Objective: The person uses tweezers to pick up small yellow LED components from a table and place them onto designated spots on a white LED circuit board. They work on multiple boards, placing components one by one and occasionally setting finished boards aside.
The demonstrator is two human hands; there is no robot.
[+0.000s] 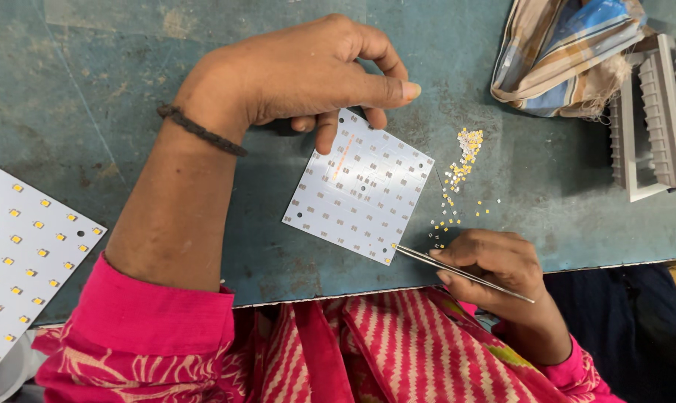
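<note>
The square white circuit board (358,189), a thin flat panel printed with rows of small grey solder pads, lies turned like a diamond on the worn teal table (107,82), near the table's front edge. It looks light and stiff, likely to skate on the smooth top unless pinned, and best held by its bare edges or corners so the pads stay clean. At its five o'clock corner a tiny yellow chip (393,245) sits at the tip of the slim steel tweezers (465,273); such chips appear feather-light, easily flicked away and probably easily crushed, so a gentle squeeze across their sides seems right. The right hand (502,269) pinches the tweezers between thumb and curled fingers, the tool's prongs closed on or just at the chip; I cannot tell which. The left hand (308,71), with a dark braided band (201,130) on the wrist, arches over the board's twelve o'clock corner, fingertips pressing it down. At three o'clock from the board lies a loose scatter of yellow and white chips (461,160). Further out, at one o'clock, sits a folded striped cloth (569,52), with pale grey ribbed housings (662,112) beyond it. At nine o'clock a second white board (24,254), already dotted with yellow chips, overhangs the table edge.
</note>
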